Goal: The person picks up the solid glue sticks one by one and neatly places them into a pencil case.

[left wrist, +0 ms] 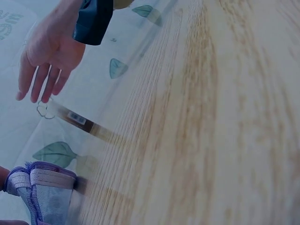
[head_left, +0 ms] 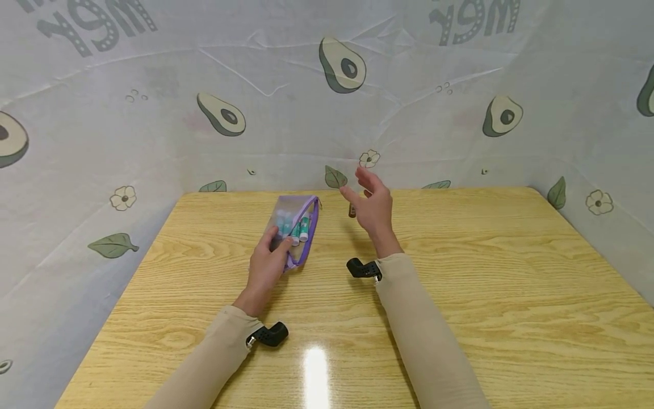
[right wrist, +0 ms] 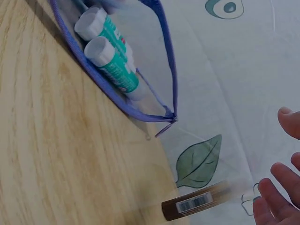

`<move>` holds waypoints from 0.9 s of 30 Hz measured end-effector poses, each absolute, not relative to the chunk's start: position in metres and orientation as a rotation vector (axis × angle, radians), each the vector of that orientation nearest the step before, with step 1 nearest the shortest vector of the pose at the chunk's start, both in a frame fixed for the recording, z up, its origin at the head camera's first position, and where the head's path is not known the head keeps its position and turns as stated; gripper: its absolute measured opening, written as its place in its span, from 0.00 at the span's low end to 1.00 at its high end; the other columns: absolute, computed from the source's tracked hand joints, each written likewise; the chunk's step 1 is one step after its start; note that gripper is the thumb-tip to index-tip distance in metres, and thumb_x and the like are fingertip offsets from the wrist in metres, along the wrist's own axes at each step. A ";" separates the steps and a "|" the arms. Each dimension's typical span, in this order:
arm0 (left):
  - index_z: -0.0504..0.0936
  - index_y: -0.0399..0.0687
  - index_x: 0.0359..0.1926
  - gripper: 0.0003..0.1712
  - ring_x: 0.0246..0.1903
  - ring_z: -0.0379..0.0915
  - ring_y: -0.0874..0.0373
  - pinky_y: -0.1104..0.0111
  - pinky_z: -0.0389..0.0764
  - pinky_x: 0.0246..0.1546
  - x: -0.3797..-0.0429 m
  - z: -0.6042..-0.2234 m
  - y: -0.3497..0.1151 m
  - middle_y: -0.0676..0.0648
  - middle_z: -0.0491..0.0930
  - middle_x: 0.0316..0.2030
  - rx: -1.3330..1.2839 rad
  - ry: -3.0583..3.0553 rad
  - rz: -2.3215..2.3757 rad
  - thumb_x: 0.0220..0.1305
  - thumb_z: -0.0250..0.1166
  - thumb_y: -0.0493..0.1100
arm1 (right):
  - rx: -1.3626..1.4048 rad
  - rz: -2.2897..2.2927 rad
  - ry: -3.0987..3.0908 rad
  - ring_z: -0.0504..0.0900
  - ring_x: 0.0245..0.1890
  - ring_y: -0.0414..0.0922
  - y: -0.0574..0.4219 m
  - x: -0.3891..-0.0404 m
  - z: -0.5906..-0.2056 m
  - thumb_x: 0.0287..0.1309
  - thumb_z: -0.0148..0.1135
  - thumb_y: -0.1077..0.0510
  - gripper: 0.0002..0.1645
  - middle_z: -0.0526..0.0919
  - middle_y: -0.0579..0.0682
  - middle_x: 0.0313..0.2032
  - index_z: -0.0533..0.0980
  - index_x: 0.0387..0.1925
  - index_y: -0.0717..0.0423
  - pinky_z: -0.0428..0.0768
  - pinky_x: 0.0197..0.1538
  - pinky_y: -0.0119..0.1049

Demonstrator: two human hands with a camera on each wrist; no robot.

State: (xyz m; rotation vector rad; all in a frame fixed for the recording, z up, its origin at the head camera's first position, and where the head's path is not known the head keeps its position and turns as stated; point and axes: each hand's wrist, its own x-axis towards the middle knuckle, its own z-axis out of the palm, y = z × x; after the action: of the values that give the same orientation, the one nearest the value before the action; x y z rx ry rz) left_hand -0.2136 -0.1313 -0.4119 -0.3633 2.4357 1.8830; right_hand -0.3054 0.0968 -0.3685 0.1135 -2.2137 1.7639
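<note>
My left hand [head_left: 268, 264] grips the near side of a see-through zip pouch [head_left: 278, 204] with purple edging, thumb on top. Inside lie several green-and-white glue sticks [head_left: 304, 227]; the right wrist view shows two of these glue sticks [right wrist: 115, 65] through the parted zip mouth. Raised above the table, my right hand [head_left: 375, 210] has its fingers extended and thumb apart, holding nothing. Just beyond it stands a slim upright tube [head_left: 352, 211], brown at the bottom with a barcode label and a pale, blurred top; the tube [right wrist: 192, 204] appears near the right fingertips.
The wood-grain table [head_left: 485, 272] extends to both sides and toward me. A pale cloth backdrop [head_left: 286, 125] printed with avocados and leaves hangs behind its far edge. A black wrist mount [head_left: 271, 334] sits on the left sleeve, another mount [head_left: 363, 268] on the right.
</note>
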 end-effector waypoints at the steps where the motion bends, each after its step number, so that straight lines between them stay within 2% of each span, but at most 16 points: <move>1: 0.59 0.53 0.84 0.40 0.83 0.52 0.47 0.49 0.57 0.83 -0.213 -0.412 -0.131 0.43 0.57 0.84 -0.366 2.438 1.880 0.78 0.59 0.55 | 0.102 1.763 -2.223 0.74 0.74 0.52 0.097 -0.306 -0.370 0.67 0.73 0.53 0.37 0.77 0.55 0.73 0.72 0.75 0.52 0.69 0.78 0.51; 17: 0.59 0.53 0.84 0.40 0.84 0.50 0.47 0.49 0.57 0.83 -0.211 -0.412 -0.129 0.42 0.55 0.84 -0.375 2.429 1.892 0.78 0.59 0.55 | -0.045 1.815 -2.268 0.77 0.71 0.56 0.101 -0.311 -0.394 0.68 0.72 0.57 0.35 0.80 0.59 0.69 0.74 0.73 0.58 0.73 0.76 0.50; 27: 0.59 0.54 0.84 0.40 0.83 0.52 0.47 0.48 0.58 0.82 -0.211 -0.414 -0.128 0.42 0.56 0.84 -0.376 2.438 1.892 0.78 0.58 0.56 | -0.111 1.795 -2.289 0.83 0.64 0.56 0.101 -0.311 -0.401 0.67 0.72 0.56 0.29 0.86 0.62 0.60 0.79 0.67 0.59 0.79 0.70 0.51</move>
State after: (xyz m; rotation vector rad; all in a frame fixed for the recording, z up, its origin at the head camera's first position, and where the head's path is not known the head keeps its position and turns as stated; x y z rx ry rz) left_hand -0.2107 -0.1283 -0.4135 -0.3755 2.4381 1.8921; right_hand -0.3107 0.1014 -0.4011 -0.1106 -2.2892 1.7946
